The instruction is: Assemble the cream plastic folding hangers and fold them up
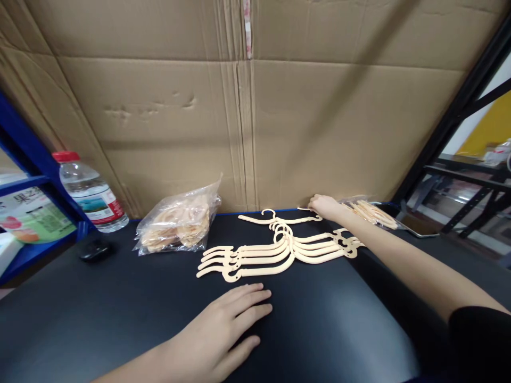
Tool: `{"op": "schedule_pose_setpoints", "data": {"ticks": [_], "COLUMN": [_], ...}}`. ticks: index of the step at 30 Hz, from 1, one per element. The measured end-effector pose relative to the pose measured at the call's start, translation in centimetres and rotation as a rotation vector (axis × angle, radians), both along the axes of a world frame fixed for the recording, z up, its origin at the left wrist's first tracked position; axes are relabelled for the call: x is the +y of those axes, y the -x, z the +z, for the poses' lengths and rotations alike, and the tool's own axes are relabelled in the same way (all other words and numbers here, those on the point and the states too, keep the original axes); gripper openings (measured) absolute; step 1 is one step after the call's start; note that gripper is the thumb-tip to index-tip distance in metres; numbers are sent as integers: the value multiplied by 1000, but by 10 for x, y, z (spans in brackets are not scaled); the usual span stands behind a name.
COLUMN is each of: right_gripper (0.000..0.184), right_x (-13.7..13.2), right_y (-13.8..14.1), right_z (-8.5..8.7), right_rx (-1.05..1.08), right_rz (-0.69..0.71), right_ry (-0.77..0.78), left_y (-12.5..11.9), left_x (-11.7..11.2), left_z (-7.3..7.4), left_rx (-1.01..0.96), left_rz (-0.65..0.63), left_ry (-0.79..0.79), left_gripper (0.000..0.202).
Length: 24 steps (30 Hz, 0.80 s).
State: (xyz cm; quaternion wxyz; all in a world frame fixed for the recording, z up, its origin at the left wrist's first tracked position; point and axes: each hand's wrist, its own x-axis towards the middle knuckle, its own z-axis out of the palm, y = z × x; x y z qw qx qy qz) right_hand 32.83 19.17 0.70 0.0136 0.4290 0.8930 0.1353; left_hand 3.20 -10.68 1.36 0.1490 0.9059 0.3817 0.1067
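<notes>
My left hand is held low over the near part of the black table, fingers spread and nothing in them. Just beyond it lies an overlapping row of several cream plastic clothes hangers, hooks toward the middle. Another cream hanger lies behind that row. At the table's far edge, my right hand has its fingers closed on a thin cream piece, which looks like the end of a hanger; most of it is hidden. The right forearm passes over the right end of the row.
A clear bag of cream hangers sits at the back left, near a red-capped water bottle and a black mouse. More bagged cream pieces and a phone-like slab lie right. A cardboard wall closes the back.
</notes>
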Motion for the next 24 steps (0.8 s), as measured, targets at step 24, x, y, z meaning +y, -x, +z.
{"op": "schedule_pose_setpoints", "data": {"ticks": [24], "right_gripper": [17], "right_x": [-174], "right_y": [108], "right_z": [58], "right_rx": [1002], "right_rz": [401], "right_ry": [1206], "left_y": [-12], "left_x": [5], "left_z": [-14], "left_rx": [-1048], "left_rz": [360], "left_ry": [622], "left_gripper": [33]}}
